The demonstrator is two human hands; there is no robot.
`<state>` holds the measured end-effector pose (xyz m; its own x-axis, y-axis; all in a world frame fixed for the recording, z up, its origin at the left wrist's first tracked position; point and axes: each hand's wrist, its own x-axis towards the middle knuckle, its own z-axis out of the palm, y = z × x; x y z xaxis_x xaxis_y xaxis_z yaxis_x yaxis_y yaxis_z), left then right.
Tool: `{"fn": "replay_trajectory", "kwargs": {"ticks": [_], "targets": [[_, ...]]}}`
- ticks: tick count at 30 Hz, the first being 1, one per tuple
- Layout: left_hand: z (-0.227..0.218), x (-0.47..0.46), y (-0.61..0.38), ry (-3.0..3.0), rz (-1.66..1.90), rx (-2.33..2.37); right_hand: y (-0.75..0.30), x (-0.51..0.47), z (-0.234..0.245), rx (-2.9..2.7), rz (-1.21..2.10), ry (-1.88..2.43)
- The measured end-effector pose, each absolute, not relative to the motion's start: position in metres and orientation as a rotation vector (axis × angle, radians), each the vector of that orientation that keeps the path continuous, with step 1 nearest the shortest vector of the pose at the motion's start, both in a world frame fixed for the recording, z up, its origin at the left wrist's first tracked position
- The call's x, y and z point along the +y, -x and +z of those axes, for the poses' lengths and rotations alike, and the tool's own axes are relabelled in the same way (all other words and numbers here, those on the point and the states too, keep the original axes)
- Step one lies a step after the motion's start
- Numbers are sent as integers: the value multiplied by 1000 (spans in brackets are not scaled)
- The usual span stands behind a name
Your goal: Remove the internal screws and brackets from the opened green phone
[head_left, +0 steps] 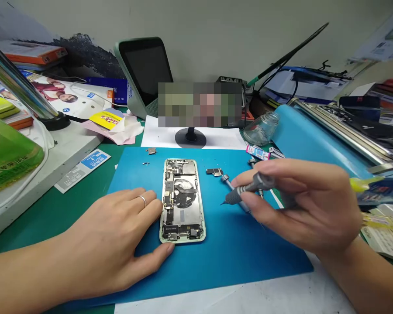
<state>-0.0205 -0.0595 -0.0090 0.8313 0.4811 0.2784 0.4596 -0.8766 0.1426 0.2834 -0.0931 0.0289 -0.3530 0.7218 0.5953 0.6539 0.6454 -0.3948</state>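
An opened smartphone (181,200) lies on a blue mat with its inside facing up. Its circuit board, small metal plates and a dark round patch show within a pale green frame. My left hand (127,235), a ring on one finger, steadies it, fingers against its left edge and thumb at the lower left corner. To the right, my right hand (304,205) grips a dark grey precision screwdriver (237,195) between thumb and fingers. The tip points left, above the mat and apart from the phone. A small dark phone part (214,172) lies right of the phone.
Other screwdrivers (227,182) lie partly behind my right hand. Metal bits (151,151) sit near the mat's (249,257) far edge. Beyond stand a blurred-out object on a round base (190,138), a green-framed screen (146,69) and a glass jar (262,127). A lamp pole (22,78) rises left.
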Motion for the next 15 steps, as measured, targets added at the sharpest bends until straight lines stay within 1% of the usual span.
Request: {"fn": "replay_trajectory", "kwargs": {"ticks": [5, 12, 15], "targets": [[-13, -61, 21, -2887, 479, 808, -279, -90, 23, -2183, 51, 958], [-14, -60, 20, -2904, 478, 808, -280, -85, 23, -2274, 122, 946], [-10, -59, 20, -2944, 453, 808, -283, -85, 19, -2246, 113, 1009]]}}
